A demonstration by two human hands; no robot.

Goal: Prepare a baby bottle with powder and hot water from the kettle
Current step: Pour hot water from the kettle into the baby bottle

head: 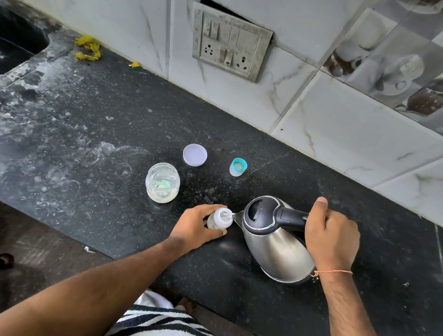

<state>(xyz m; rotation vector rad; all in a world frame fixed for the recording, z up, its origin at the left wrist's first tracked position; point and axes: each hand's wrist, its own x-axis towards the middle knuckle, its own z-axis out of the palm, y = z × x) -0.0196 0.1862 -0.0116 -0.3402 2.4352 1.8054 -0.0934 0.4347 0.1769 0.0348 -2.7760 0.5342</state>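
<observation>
Right hand (331,238) tips kettle (275,239) over bottle (220,218)

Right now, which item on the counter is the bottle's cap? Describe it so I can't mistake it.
Start at the wall switch panel and drop to the black countertop. Right of the flat lilac lid stands the cap, clear with a teal ring, the only teal-rimmed piece there.
</observation>
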